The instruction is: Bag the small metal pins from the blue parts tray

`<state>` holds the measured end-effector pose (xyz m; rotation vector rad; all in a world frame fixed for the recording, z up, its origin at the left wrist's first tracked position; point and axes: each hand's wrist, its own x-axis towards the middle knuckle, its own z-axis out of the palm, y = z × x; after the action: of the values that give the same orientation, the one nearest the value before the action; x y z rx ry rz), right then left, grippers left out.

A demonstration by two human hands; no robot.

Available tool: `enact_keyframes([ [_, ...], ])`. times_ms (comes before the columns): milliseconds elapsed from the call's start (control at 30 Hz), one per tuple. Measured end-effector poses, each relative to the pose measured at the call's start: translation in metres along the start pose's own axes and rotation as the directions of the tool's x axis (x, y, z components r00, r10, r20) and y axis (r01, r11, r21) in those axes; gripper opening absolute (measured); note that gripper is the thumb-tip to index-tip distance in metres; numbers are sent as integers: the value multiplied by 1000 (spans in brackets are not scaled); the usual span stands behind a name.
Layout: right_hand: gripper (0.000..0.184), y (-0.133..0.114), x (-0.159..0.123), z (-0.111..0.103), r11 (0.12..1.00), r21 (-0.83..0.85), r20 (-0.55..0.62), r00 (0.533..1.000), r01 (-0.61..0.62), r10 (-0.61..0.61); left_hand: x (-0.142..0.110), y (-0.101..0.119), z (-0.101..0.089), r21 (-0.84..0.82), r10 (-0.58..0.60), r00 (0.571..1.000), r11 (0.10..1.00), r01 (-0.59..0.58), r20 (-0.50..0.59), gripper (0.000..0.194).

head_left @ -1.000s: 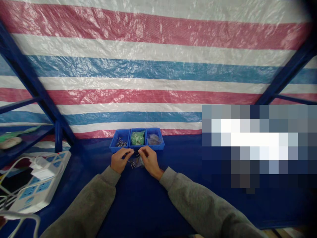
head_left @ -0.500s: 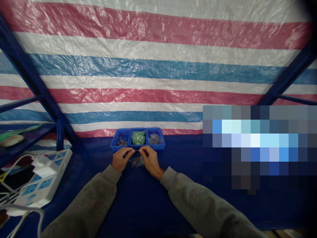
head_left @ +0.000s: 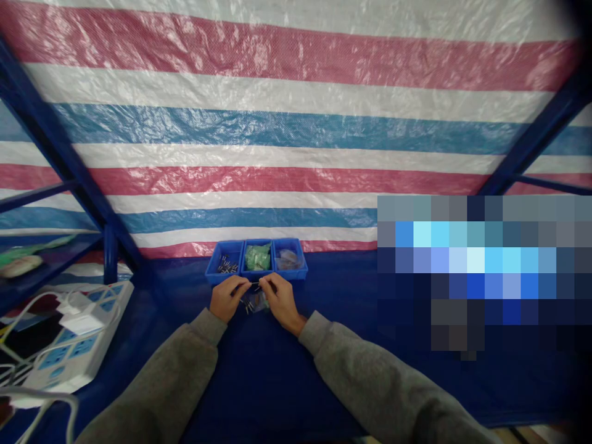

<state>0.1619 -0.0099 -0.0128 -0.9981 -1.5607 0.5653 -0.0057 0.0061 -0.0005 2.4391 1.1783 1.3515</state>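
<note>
My left hand (head_left: 228,297) and my right hand (head_left: 280,301) face each other over the blue table, both pinched closed. Between their fingertips runs a thin, light, stick-like piece (head_left: 255,283), gripped at both ends; its exact kind is too small to make out. Below it on the table lie a small clear bag (head_left: 259,301) and several thin dark and silver pieces (head_left: 248,304). Just beyond my hands stand three blue bins: the left bin (head_left: 213,269) holds thin metal pieces, the middle one green bags (head_left: 258,256), the right one clear bags (head_left: 289,259).
A white power strip (head_left: 87,357) with plugs and cables lies on the left. Blue metal frame posts (head_left: 69,160) rise on both sides. Striped plastic sheeting (head_left: 296,135) hangs behind the bins. A blurred-out patch covers the right side of the table.
My hands keep their pinch on the thin piece and have barely moved. The view has shifted very slightly.
</note>
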Motion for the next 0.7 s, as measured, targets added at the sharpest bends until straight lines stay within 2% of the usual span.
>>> enact_keyframes([
  [133, 20, -2, -1, 1, 999, 34, 17, 999, 31, -31, -1, -1, -1, 22, -39, 999, 999, 39, 4, 20],
  [300, 23, -1, -1, 1, 999, -14, 15, 999, 48, -48, -1, 2, -2, 17, -73, 997, 997, 72, 23, 22],
  [433, 27, -1, 0, 0, 999, -31, 13, 999, 30, -30, -1, 3, -1, -22, -54, 999, 998, 54, 8, 18],
  [567, 30, -2, 0, 0, 1000, -24, 20, 1000, 7, -7, -1, 2, 0, 23, -13, 1000, 1000, 13, 4, 20],
  [700, 26, -2, -1, 1, 1000, 24, 22, 1000, -6, 5, 0, 1, -2, 51, -2, 1000, 999, 3, -17, 24],
])
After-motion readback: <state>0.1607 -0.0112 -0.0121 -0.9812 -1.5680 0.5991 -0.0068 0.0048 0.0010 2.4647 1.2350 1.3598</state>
